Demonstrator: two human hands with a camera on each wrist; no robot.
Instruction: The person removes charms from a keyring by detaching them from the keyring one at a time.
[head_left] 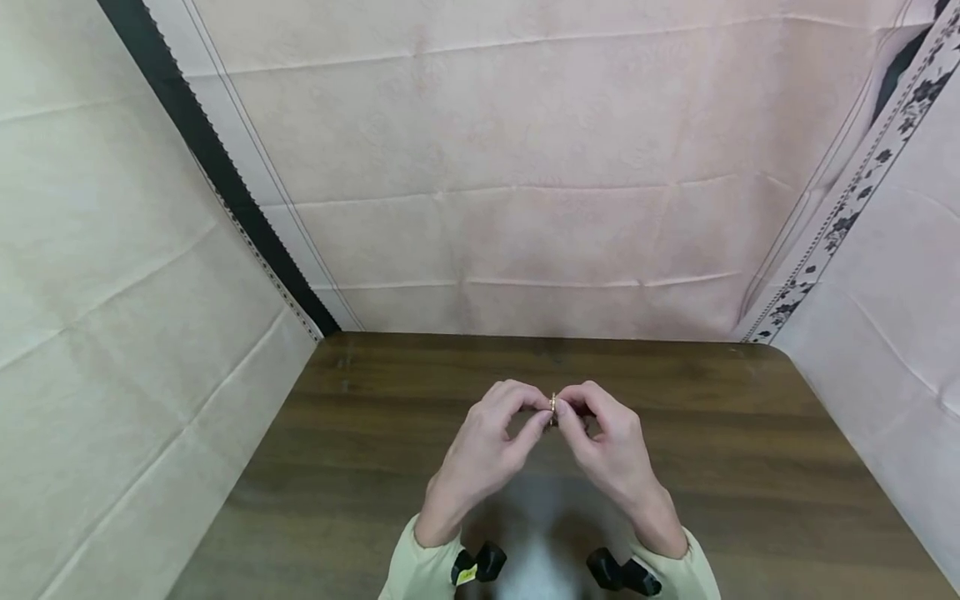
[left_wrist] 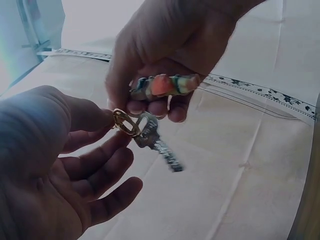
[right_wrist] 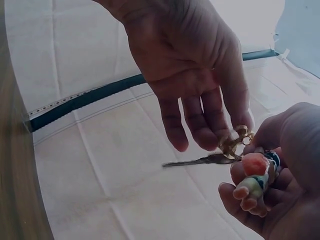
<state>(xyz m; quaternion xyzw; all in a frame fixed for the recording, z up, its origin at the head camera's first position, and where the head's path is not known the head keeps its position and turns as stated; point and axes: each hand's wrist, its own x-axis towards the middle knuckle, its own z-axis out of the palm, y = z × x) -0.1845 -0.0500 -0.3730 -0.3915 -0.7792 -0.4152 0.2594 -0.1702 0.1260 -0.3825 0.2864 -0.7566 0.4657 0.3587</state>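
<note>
Both hands meet over the table, fingertips close together. My left hand (head_left: 483, 442) pinches a gold key ring (left_wrist: 128, 125) between thumb and index finger, its other fingers loosely spread. A silver key (left_wrist: 167, 156) hangs from the ring, teeth pointing away from the fingers. My right hand (head_left: 617, 446) pinches at the ring's other side, and a small colourful figurine charm (right_wrist: 256, 169) with an orange-red part lies against its curled fingers. In the head view the fingers hide most of the key and the charm.
The brown wooden table (head_left: 337, 475) stretches under both hands. Pale creased cloth (head_left: 525, 183) hangs behind it, with more cloth on the left and right sides. Black wrist devices (head_left: 491, 561) sit at both pale sleeves.
</note>
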